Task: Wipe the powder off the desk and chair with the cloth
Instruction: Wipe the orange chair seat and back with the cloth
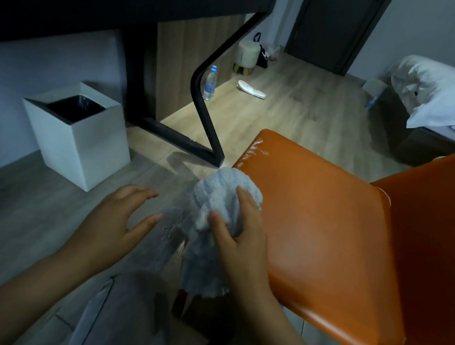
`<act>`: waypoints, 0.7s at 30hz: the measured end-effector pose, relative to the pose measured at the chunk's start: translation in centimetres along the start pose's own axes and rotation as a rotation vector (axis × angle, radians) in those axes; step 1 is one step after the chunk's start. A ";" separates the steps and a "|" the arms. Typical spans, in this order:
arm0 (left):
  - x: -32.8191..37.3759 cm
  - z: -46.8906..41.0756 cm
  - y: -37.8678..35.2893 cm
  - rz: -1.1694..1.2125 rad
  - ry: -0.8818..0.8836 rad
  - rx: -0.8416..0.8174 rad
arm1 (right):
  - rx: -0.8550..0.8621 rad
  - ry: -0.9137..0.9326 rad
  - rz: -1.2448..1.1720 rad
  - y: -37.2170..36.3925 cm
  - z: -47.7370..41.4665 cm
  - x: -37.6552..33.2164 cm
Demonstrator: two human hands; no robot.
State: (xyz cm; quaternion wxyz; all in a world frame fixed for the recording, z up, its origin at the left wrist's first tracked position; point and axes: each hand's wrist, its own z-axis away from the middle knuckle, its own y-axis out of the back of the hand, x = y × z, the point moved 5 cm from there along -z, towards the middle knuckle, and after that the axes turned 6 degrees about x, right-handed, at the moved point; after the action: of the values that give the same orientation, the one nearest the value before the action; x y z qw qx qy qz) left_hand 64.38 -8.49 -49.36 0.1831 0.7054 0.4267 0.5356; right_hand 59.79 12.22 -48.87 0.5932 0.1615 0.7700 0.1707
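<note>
Blue cloth point(219, 199) in rt fingers point(246, 201) (chair point(316, 228) edge).

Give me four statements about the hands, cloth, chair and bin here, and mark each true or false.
1. The right hand grips the cloth at the edge of the orange chair seat. True.
2. The left hand also holds the cloth. False: it is open beside the cloth and holds nothing.
3. White powder shows on the seat's far corner. True.
4. The white bin lies on its side. False: it stands upright on the floor.
</note>
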 end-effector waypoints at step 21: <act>7.8 -3.7 -10.0 -0.194 -0.004 -0.300 | -0.005 0.035 0.699 9.1 -12.5 11.8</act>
State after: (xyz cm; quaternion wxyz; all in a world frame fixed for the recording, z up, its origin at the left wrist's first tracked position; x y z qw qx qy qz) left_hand 57.43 2.73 -50.52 0.3378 0.6269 0.4077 0.5716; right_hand 45.25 24.80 -51.92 0.4857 0.4112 0.6779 0.3681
